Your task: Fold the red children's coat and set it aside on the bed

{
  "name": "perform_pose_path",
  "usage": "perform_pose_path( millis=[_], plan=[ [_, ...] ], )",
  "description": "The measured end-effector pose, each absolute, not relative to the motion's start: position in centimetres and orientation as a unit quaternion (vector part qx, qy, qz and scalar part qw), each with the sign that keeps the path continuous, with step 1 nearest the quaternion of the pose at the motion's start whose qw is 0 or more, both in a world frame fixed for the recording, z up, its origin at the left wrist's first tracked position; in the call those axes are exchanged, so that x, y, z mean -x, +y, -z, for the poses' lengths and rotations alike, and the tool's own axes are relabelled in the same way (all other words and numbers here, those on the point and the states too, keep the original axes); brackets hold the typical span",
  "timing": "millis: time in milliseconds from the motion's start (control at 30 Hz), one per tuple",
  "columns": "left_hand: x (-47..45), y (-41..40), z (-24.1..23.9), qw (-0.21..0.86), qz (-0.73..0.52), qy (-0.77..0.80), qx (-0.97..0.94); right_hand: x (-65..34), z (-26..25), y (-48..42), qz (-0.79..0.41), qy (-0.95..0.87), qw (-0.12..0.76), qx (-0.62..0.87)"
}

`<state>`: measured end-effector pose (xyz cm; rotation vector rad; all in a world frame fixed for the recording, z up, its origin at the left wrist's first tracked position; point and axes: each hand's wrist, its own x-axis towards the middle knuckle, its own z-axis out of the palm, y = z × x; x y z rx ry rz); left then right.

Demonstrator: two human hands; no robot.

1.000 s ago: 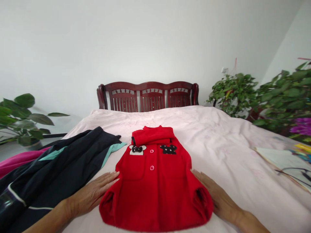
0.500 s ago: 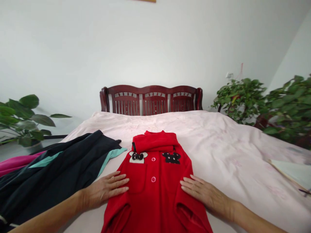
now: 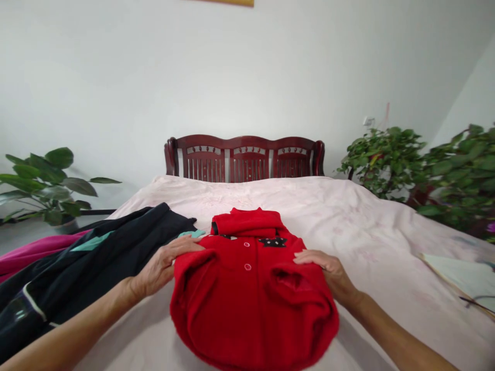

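Note:
A red coat (image 3: 240, 304) lies front side up on the bed, its collar toward the headboard. Its upper part is folded over near the collar, and two pink buttons run down the middle. A black dotted patch shows on its right breast; the pale one at left is mostly hidden by cloth. My left hand (image 3: 164, 260) is closed on the coat's left side, fingers over the cloth. On the opposite side, my right hand (image 3: 328, 270) grips the other edge in the same way. Between them the lower part of the coat is raised and bulges toward me.
Dark clothing (image 3: 116, 257) with turquoise parts lies left of the coat, near a magenta garment (image 3: 42, 252). A pale flat item (image 3: 456, 278) rests at the bed's right side. Potted plants (image 3: 58, 180) stand left and right of the bed. The wooden headboard (image 3: 247, 159) is behind.
Both hands went from lying flat on the coat to gripping its sides. The coat's lower part has risen off the bed and shifted toward the collar.

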<state>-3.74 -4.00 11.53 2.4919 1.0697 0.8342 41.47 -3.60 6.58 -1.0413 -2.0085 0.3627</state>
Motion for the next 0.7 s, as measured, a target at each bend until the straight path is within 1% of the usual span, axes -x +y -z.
perform_pose_path(
  millis=[67, 133, 200, 267, 333, 433, 567, 633, 700],
  plan=[
    [4.2, -5.7, -13.0, 0.145, -0.29, 0.372, -0.87, -42.5, -7.9, -5.5, -0.17, -0.776, 0.425, 0.434],
    [4.9, -7.9, -12.4, 0.123, -0.253, 0.363, -0.888, -43.6, -7.1, -7.8, -0.164, -0.784, 0.415, 0.432],
    [5.5, -10.2, -9.7, 0.093, -0.185, 0.35, -0.914, -44.4, -4.4, -10.2, -0.14, -0.816, 0.385, 0.408],
    [5.7, -12.4, -5.6, 0.061, -0.131, 0.323, -0.935, -44.8, -1.1, -12.3, -0.11, -0.855, 0.349, 0.368],
    [5.7, -14.4, -1.3, 0.014, -0.13, 0.316, -0.94, -45.0, 1.3, -13.7, -0.075, -0.885, 0.311, 0.339],
    [5.7, -16.4, 2.6, -0.038, -0.163, 0.356, -0.919, -45.6, 2.1, -14.5, -0.03, -0.913, 0.253, 0.32],
    [6.2, -17.0, 2.8, -0.011, -0.184, 0.318, -0.93, -46.0, 0.5, -13.7, -0.018, -0.94, 0.166, 0.299],
    [6.2, -16.5, 2.3, 0.01, -0.188, 0.286, -0.939, -45.8, 0.3, -12.8, -0.017, -0.946, 0.154, 0.284],
    [5.9, -16.0, 1.9, 0.027, -0.197, 0.268, -0.943, -45.3, 0.6, -12.1, -0.011, -0.95, 0.168, 0.262]
  ],
)
